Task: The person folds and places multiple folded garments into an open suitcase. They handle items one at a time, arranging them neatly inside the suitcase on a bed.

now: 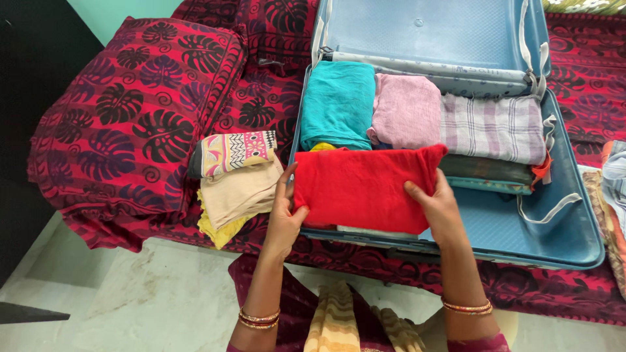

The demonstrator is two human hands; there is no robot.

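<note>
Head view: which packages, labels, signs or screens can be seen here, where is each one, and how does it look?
No packages, labels, signs or screens show.
Suitcase: open on the bed, blue, rounded, holding folded clothes.
Red cloth: folded, at the suitcase's front edge, held by the left hand and right hand.
</note>
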